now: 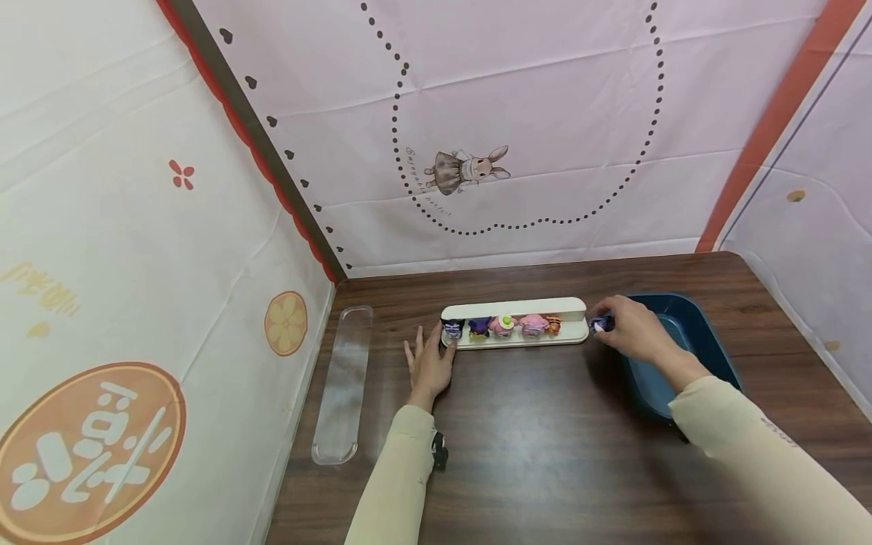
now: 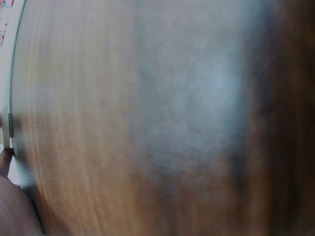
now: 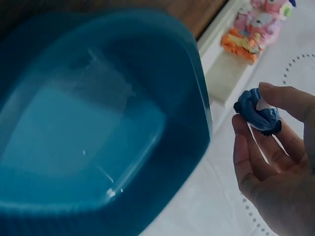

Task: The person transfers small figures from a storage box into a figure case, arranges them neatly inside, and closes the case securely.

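Note:
A long white display stand (image 1: 514,309) with a raised back lies near the far edge of the table. Along it sit several small toy figurines: a dark purple-and-white one (image 1: 453,328) at the left end, pink ones and an orange striped one (image 3: 239,45) toward the right. My left hand (image 1: 431,365) rests against the stand's left end, fingers spread, thumb at its front edge. Beyond the stand's right end, my right hand (image 1: 635,327) pinches a blue figurine (image 3: 258,113) with black tufts between thumb and fingertips, with part of the white floor of the stand beside it.
A deep blue plastic basin (image 1: 711,344) stands at the right, partly under my right forearm. To the left lies a long clear plastic cover (image 1: 343,386). Printed cloth walls (image 1: 545,136) rise behind the wooden table (image 1: 518,439) and along both sides.

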`<action>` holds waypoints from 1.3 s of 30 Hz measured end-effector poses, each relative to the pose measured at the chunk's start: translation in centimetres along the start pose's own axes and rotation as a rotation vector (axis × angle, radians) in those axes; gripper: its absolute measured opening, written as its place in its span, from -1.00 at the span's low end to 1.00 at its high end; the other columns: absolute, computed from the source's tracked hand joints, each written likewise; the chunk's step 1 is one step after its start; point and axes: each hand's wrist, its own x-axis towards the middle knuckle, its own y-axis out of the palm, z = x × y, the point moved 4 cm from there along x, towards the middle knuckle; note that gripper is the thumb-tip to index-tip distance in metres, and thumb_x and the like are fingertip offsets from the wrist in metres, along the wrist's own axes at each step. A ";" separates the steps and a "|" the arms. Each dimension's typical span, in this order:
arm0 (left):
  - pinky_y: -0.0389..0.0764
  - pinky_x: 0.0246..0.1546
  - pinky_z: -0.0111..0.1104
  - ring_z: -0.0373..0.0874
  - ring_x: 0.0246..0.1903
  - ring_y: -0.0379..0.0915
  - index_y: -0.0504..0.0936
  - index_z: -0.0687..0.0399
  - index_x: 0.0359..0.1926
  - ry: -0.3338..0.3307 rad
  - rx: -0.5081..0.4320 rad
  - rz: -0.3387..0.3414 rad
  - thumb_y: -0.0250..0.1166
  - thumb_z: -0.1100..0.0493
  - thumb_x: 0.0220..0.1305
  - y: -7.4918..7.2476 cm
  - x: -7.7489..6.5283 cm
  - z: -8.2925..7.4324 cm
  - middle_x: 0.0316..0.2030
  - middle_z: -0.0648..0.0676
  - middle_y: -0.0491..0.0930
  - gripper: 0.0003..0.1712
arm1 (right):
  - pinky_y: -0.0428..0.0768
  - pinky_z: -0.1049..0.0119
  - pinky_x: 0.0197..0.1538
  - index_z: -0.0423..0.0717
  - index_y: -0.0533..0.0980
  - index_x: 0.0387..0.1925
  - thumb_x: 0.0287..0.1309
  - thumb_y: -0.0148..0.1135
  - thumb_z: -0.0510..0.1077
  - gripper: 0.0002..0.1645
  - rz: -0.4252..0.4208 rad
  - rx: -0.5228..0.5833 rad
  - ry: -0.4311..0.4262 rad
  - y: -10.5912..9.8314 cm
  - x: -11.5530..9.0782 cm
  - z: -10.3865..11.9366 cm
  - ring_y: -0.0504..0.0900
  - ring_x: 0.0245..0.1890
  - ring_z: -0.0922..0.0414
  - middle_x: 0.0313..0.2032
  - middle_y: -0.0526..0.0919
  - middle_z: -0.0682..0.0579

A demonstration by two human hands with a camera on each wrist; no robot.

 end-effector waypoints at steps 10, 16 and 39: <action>-0.49 0.64 0.13 0.04 0.68 -0.24 0.20 -0.15 0.62 0.003 -0.011 0.006 0.10 -0.14 0.58 0.1 0.1 0.0 0.55 -0.01 0.30 -0.30 | 0.66 -0.25 0.04 -0.38 0.63 0.04 0.28 0.36 -0.24 -0.64 -0.026 -0.046 0.001 3.2 2.1 -0.1 0.66 -0.04 -0.24 0.03 0.62 -0.36; -0.49 0.64 0.12 0.03 0.68 -0.25 0.19 -0.17 0.62 -0.001 0.001 0.010 0.08 -0.17 0.59 0.2 0.2 0.3 0.55 -0.02 0.30 -0.29 | 0.66 -0.17 -0.06 -0.33 0.67 0.00 0.22 0.42 -0.24 -0.66 -0.023 -0.057 0.000 4.6 2.9 -0.1 0.65 -0.15 -0.17 -0.05 0.60 -0.31; -0.47 0.64 0.13 0.01 0.68 -0.25 0.17 -0.21 0.63 0.000 0.022 0.015 0.06 -0.20 0.59 0.3 0.2 0.2 0.56 -0.05 0.28 -0.28 | 0.64 -0.27 -0.06 -0.23 0.57 0.12 0.25 0.42 -0.21 -0.57 -0.120 -0.023 0.110 6.6 3.1 -0.4 0.62 -0.10 -0.31 0.09 0.45 -0.34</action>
